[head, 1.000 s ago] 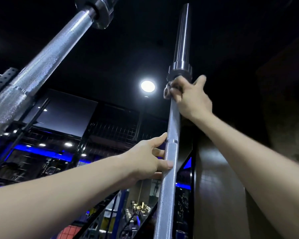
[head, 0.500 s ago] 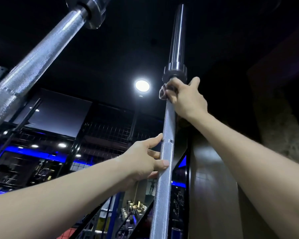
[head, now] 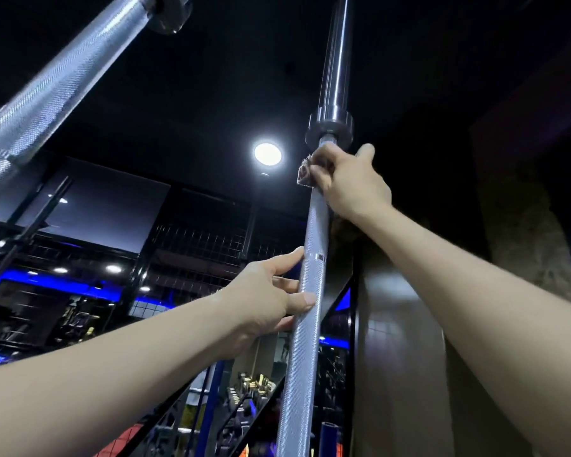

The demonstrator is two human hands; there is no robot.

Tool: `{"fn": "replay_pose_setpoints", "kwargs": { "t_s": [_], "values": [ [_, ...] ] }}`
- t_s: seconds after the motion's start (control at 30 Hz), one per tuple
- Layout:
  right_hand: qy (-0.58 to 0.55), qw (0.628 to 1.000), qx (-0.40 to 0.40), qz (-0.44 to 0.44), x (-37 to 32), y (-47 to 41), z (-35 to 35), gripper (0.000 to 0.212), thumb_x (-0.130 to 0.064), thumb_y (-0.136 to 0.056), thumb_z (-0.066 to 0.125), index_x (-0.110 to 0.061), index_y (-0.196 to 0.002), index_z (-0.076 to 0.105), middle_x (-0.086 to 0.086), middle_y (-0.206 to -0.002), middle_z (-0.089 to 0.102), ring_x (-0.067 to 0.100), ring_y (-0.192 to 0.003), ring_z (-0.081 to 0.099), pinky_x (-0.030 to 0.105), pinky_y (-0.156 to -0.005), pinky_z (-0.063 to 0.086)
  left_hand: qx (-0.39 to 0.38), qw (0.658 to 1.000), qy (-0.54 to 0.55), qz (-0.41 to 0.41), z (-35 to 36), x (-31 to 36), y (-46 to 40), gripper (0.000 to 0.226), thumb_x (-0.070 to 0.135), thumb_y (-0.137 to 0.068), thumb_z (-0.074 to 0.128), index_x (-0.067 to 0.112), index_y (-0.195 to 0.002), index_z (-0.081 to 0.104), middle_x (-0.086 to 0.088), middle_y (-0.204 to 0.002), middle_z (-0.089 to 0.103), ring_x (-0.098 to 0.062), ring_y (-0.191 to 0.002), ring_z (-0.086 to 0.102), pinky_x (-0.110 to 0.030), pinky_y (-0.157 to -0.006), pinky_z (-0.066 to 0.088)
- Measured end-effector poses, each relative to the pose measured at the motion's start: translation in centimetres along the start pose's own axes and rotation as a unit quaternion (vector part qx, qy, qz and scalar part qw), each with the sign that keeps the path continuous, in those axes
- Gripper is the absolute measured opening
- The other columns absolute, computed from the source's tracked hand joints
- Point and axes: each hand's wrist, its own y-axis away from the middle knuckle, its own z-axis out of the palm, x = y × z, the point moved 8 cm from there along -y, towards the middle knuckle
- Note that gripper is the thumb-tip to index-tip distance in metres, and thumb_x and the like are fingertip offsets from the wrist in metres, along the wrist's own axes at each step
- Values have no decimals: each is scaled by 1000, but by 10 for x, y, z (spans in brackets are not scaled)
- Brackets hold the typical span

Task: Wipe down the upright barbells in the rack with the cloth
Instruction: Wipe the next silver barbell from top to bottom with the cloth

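The camera looked steeply upward along an upright barbell [head: 305, 311] that ran from the bottom edge to the top of the frame, its knurled shaft bright against a dark ceiling. The right hand [head: 346, 181] was closed around the shaft just below the collar [head: 329, 127], pressing a small cloth [head: 305, 174] against the metal; only a crumpled corner of the cloth showed at the left side of the fist, beside the fingers. The thumb stuck up on the right side of the bar, near the collar's lower rim. Above the collar the smooth sleeve [head: 336, 51] rose out of view.

Lower on the same shaft, the left hand [head: 267, 300] rested loosely against the bar from the left. Its fingers were partly spread, the thumb lying across the front of the knurling and the index finger touching the shaft near a smooth ring mark [head: 317, 257]; the hand steadied the bar rather than gripping it fully. The two hands were well apart along the shaft.

A second barbell [head: 47, 90] slanted across the upper left corner, its own collar near the top edge. A round ceiling lamp [head: 267, 154] glowed between the two bars, just left of the right hand. Behind, dim blue-lit gym racks showed below.
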Motion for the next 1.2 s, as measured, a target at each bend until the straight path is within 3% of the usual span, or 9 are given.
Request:
{"fn": "replay_pose_setpoints", "kwargs": {
  "t_s": [0.13,0.27,0.4,0.53,0.63,0.77,0.97,1.1,1.2],
  "values": [
    [-5,999,15,-51,-6,60,13,13,-44,-95,45,-39,-107,50,0,-103,28,29,-77,56,35,-69,44,2,1000,2,1,0,-2,1,61,-8,-86,59,29,-134,51,-4,-88,57,-10,-72,57,-18,-62,56],
    [31,994,-45,-97,-11,110,16,18,-49,-94,44,-45,-112,44,-3,-96,26,23,-71,54,32,-64,42,-22,1000,-8,-10,4,-4,3,48,-5,-88,58,23,-127,57,-10,-99,63,-15,-78,61,-24,-57,55],
    [9,998,-23,-57,-3,56,3,16,-51,-94,43,-44,-108,48,0,-102,31,28,-75,55,32,-67,39,-20,1000,-8,-4,5,-1,2,62,-6,-87,59,35,-132,48,-11,-100,58,-17,-78,58,-25,-59,55],
    [-20,1000,2,2,1,15,2,16,-43,-96,45,-41,-109,54,2,-107,31,28,-80,55,32,-70,38,-16,1000,-20,-2,3,-2,1,65,-7,-87,60,32,-138,46,-11,-100,57,-17,-78,58,-24,-58,55],
    [-29,999,11,-15,-3,57,10,13,-43,-95,45,-42,-107,51,0,-104,29,24,-78,53,33,-69,43,-13,1000,-14,-7,3,-4,0,62,-7,-87,59,32,-134,48,-11,-99,58,-16,-76,58,-23,-56,54],
    [-28,998,-48,-37,-6,117,19,18,-47,-94,46,-47,-112,45,-4,-98,28,22,-73,55,34,-68,46,-28,1000,-6,-10,7,-3,3,38,-6,-89,57,23,-113,61,-12,-99,61,-18,-79,60,-27,-60,54],
    [-43,998,-7,37,6,42,5,14,-46,-95,46,-38,-106,51,1,-105,33,26,-74,51,32,-67,35,-12,1000,-1,-3,8,-5,0,63,-7,-87,59,30,-138,46,-12,-100,55,-17,-78,56,-26,-62,55],
    [-15,999,1,51,2,31,8,31,-44,-95,47,-25,-119,40,4,-111,34,29,-77,52,34,-62,34,-4,1000,-5,-7,3,-9,-1,64,-7,-87,59,28,-139,44,-12,-99,58,-15,-76,57,-24,-59,54],
    [23,999,8,40,-5,60,10,41,-50,-95,44,-17,-116,33,3,-112,34,34,-84,57,35,-59,32,-1,1000,2,-9,2,-8,-1,63,-7,-88,58,27,-139,45,-12,-100,60,-15,-76,58,-25,-59,55]
  ]
}}
